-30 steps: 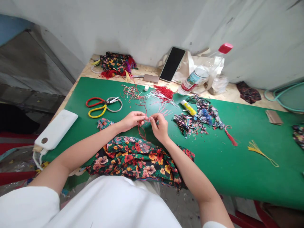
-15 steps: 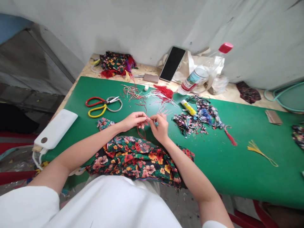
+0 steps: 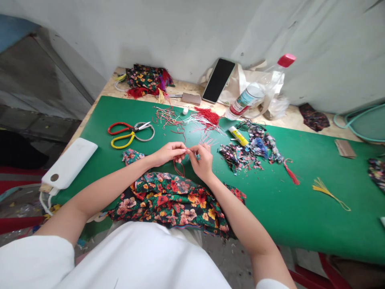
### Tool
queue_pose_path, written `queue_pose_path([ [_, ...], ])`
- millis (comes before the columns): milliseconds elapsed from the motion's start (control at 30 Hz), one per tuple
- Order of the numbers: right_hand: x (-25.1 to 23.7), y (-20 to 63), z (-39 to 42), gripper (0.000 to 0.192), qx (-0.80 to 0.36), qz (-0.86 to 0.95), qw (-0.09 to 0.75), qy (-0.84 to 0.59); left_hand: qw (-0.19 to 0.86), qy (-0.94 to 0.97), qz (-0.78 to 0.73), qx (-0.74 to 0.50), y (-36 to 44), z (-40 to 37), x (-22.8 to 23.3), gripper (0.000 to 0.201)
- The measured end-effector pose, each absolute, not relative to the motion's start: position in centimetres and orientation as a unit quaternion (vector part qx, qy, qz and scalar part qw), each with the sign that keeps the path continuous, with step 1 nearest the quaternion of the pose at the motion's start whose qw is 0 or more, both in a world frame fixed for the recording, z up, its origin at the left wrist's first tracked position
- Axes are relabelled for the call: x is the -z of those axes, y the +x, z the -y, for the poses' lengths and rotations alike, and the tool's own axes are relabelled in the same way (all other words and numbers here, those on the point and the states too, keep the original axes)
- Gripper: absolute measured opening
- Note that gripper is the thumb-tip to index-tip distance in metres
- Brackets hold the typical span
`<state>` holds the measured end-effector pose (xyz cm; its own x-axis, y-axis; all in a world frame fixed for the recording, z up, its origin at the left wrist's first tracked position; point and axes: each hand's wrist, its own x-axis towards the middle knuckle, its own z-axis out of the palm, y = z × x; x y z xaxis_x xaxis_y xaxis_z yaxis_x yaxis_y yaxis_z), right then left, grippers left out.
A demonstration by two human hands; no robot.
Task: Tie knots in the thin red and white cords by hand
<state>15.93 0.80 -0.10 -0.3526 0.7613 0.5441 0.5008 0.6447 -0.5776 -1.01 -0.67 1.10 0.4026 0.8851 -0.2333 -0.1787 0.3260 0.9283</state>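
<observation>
My left hand (image 3: 169, 153) and my right hand (image 3: 201, 159) meet fingertip to fingertip above the green mat. Both are closed in a pinch on a thin red cord (image 3: 179, 170), which hangs in a loop below the left fingers. The exact spot they pinch is mostly hidden by the fingers. Under my wrists and over the table's front edge lies floral cloth (image 3: 180, 200). Just beyond the hands are cut cord pieces (image 3: 170, 117) and a bundle of red and white strands (image 3: 207, 118).
Scissors (image 3: 132, 133) with red and yellow handles and a white power bank (image 3: 70, 163) lie to the left. A phone (image 3: 218, 81) leans at the back beside a bottle (image 3: 245, 100). Rightward are a glue stick (image 3: 238, 136), fabric scraps (image 3: 240, 156), a red tassel (image 3: 291, 171) and a yellow tassel (image 3: 329, 193).
The fingertips have shifted slightly and sit closer together over the cord. The view has moved very little; everything on the table lies as before.
</observation>
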Motion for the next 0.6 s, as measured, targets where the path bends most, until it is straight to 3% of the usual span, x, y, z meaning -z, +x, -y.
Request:
queue_pose_path([
  [600,0.37,15.91,-0.95,0.021,-0.181,0.804,0.405,-0.395,0.702,0.462,-0.389,-0.378,-1.07,0.61,-0.54,0.027],
])
